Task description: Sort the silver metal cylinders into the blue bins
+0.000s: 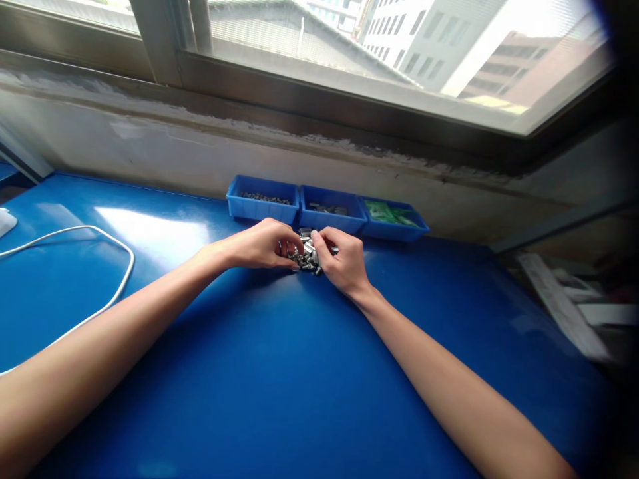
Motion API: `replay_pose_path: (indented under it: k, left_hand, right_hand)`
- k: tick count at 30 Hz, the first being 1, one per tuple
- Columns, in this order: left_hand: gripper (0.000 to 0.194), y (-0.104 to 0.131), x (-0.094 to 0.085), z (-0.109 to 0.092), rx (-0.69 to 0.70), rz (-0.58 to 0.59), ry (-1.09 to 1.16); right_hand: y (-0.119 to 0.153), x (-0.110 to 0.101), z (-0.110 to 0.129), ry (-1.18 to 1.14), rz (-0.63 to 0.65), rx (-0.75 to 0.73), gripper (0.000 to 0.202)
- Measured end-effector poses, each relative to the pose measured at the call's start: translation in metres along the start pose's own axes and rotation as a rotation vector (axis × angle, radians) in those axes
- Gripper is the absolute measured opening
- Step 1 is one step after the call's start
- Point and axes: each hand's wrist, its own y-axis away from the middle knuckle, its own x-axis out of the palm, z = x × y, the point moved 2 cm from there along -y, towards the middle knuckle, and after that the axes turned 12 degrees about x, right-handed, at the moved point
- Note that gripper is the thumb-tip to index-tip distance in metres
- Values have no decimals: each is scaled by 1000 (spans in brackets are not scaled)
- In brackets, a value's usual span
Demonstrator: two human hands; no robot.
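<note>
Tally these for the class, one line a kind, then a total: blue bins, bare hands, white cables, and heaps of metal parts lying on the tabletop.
Blue bins: 3 (left bin, middle bin, right bin)
Bare hands: 2 (left hand, right hand)
White cable: 1
Heap of metal parts: 1
Total: 7

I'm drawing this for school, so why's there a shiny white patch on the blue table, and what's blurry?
In the head view, daylight from the window seems to glare off the blue table; in the head view, clutter at right is blurred; in the head view, metal parts by the hands look too small to make out sharply.
</note>
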Motion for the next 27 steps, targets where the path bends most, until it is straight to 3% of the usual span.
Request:
replay_pose_path:
  k: [5, 16, 27]
  left_hand:
    - [21, 0, 1, 2, 16, -14, -23]
    - [25, 0, 0, -6, 44, -57, -22]
    - [23, 2, -5, 1, -119, -186, 179]
  right_hand:
    - [0, 0, 0, 4, 6, 1, 37]
    - [0, 0, 0, 2, 18, -8, 37]
    - [0, 0, 0, -6, 28, -3, 36]
